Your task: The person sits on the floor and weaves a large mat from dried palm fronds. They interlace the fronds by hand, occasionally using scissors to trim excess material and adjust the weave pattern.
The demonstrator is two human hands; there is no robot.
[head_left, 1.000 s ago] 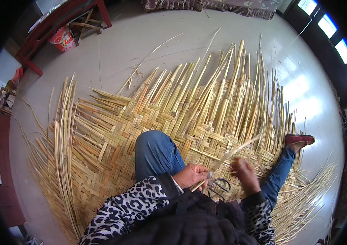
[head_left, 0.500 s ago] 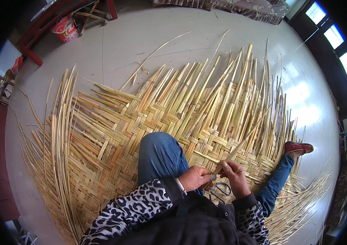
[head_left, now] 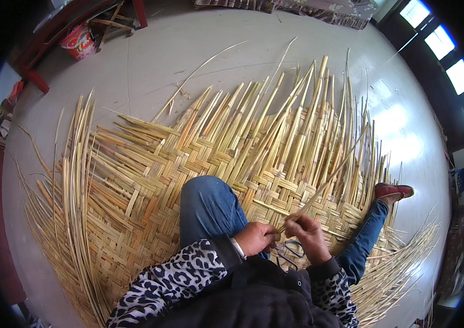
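While left hand [head_left: 255, 239] and right hand [head_left: 309, 235] pinch a strip [head_left: 320, 191], mat [head_left: 155, 221] looks part-woven, loose ends [head_left: 315, 98] toward 12 o'clock tbd.

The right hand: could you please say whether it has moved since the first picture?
Yes: against the woven mat, the right hand shifted left, toward the left hand.

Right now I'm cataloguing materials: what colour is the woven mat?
The woven mat is mostly straw-yellow, partly orange-brown; best seen in the head view.
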